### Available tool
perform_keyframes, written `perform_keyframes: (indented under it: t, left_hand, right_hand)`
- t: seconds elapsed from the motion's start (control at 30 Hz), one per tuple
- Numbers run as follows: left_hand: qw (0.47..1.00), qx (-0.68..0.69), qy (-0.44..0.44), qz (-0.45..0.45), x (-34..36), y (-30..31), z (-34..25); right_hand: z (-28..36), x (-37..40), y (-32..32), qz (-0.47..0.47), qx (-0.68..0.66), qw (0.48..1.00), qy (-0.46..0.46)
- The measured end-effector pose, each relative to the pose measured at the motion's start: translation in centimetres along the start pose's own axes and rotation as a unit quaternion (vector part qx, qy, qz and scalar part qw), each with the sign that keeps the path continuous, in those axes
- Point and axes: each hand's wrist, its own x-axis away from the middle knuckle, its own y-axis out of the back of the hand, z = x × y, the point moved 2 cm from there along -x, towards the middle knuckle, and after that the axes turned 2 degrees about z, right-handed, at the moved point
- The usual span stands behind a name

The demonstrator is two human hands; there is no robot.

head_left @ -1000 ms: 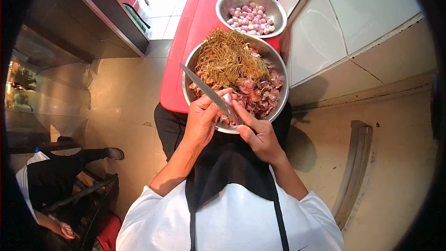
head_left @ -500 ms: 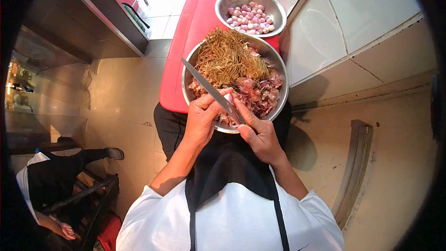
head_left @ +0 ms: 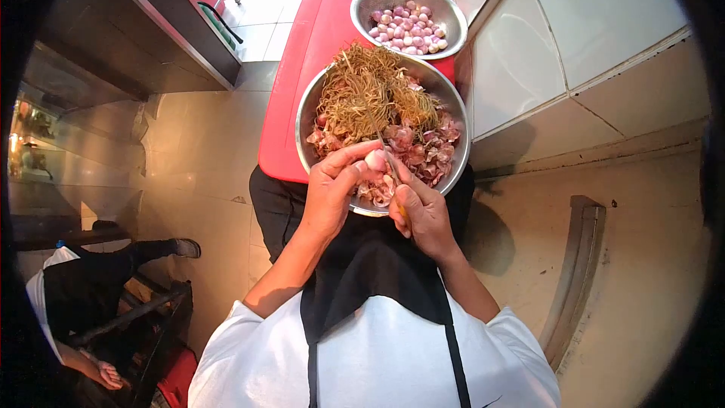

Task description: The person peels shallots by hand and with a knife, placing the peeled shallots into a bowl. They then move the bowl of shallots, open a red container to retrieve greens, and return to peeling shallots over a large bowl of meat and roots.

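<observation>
Left hand [head_left: 326, 190] pinching a shallot [head_left: 375, 159]; right hand [head_left: 427, 221] gripping the knife [head_left: 402, 215]; large bowl [head_left: 304, 117] sitting beneath both, likely catching skins [head_left: 434, 160].

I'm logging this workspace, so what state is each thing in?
Small pink-white shallot: held in the left hand; whether fully peeled, unclear.
Steel knife with yellowish handle: gripped in the right hand, blade seen nearly edge-on.
Wide round steel bowl: upright, heaped with brown stringy roots and papery pink skins.
Round perforated steel colander: upright, partly filled with pink-white shallots, skins off.
</observation>
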Motion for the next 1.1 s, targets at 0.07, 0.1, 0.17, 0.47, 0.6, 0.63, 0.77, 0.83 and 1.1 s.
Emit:
perform_keyframes:
  t: [0.07, 0.1, 0.17, 0.47, 0.6, 0.63, 0.77, 0.83, 1.1]
  left_hand:
    - [1.0, -0.017, 0.004, -0.003, 0.0, -0.2, -0.2]
    - [0.999, -0.034, 0.002, -0.001, 0.0, -0.2, -0.2]
    - [0.999, -0.054, 0.001, -0.004, -0.1, -0.3, -0.2]
    - [0.999, 0.014, 0.031, -0.01, -0.2, -0.1, -0.3]
    - [0.991, 0.123, 0.045, 0.018, -0.5, 0.4, 0.1]
    - [0.989, 0.141, 0.044, 0.027, -0.6, 0.4, 0.0]
    - [0.996, 0.079, 0.039, 0.007, -0.5, 0.5, -0.2]
    - [0.999, 0.031, 0.034, -0.015, -0.5, 0.3, 0.1]
    - [0.998, -0.04, -0.034, -0.018, -0.1, -0.3, -0.1]
  right_hand:
    - [0.0, 0.0, 0.0, 0.0, -0.016, 1.0, -0.01]
    - [0.0, 0.0, 0.0, 0.002, -0.028, 0.999, -0.016]
    - [-0.1, -0.1, 0.0, -0.001, -0.061, 0.998, -0.032]
    - [-0.5, -0.7, 0.8, -0.003, -0.2, 0.976, -0.086]
    - [-0.8, -0.8, 1.3, 0.003, -0.28, 0.953, -0.119]
    - [-1.1, -0.8, 1.6, 0.005, -0.306, 0.943, -0.129]
    - [0.0, -0.5, 1.1, -0.033, -0.171, 0.981, -0.082]
    - [1.1, -0.2, 0.5, -0.025, -0.114, 0.992, -0.043]
    - [1.6, 0.1, 0.2, 0.028, -0.042, 0.998, -0.041]
